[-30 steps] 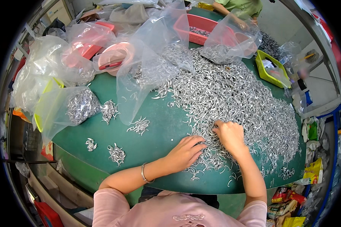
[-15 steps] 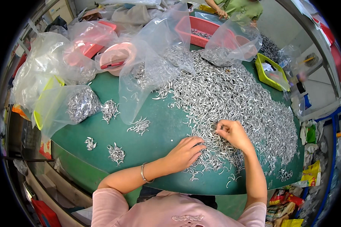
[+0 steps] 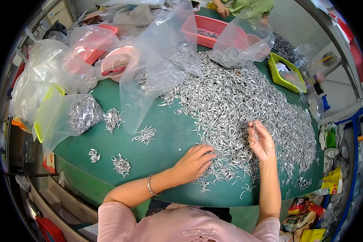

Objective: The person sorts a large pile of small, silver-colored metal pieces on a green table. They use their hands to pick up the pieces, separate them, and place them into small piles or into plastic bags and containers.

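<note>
A broad heap of small, curved silvery metal pieces [image 3: 234, 97] covers the middle and right of a green table [image 3: 165, 133]. My left hand [image 3: 194, 162] lies at the heap's near left edge, fingers loosely apart, fingertips touching loose pieces. Above the heap is my right hand [image 3: 263, 142], palm turned upward. Its thumb and fingertips are pinched together; whatever sits between them is too small to make out. Left of the heap lie several little piles of the same pieces, among them a near pile [image 3: 121, 165] and a smaller pile [image 3: 94, 155].
Clear plastic bags of pieces [image 3: 84, 115] stand at the left and back. Behind them are a pink bowl [image 3: 129, 56] and a red basin [image 3: 185, 28]. A yellow-green tray [image 3: 275, 66] sits at the far right. Across the table, another person's hand [image 3: 223, 10] shows.
My right hand has lifted from the pieces, moved right and slightly away from me, and turned its palm up. My left hand has stayed at the heap's edge. The view has shifted slightly.
</note>
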Tool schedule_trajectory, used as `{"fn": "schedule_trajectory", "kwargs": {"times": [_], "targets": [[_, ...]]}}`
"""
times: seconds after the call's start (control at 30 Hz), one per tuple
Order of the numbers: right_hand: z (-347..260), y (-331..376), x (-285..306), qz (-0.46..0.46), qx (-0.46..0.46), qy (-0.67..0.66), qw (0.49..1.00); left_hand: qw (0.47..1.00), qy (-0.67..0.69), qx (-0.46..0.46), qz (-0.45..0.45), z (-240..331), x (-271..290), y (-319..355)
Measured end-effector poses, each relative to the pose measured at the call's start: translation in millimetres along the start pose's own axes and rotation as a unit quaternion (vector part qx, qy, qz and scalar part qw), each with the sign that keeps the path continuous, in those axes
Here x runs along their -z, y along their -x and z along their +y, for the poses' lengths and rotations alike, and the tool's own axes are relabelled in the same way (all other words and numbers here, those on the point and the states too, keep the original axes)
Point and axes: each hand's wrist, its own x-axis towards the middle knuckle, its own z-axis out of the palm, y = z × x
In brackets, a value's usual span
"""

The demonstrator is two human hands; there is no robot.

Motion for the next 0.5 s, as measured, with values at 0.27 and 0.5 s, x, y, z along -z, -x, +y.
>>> {"fn": "schedule_trajectory", "kwargs": {"times": [0.27,0.5], "targets": [[-10.0,18.6,-12.1,0.027,0.036,0.454,0.890,1.000,-0.003,-0.009,0.002,0.1,-0.9,-1.1],[-9.6,21.0,-5.4,0.063,0.035,0.251,0.965,1.000,-0.006,-0.015,0.006,-1.7,-1.8,-1.4]]}}
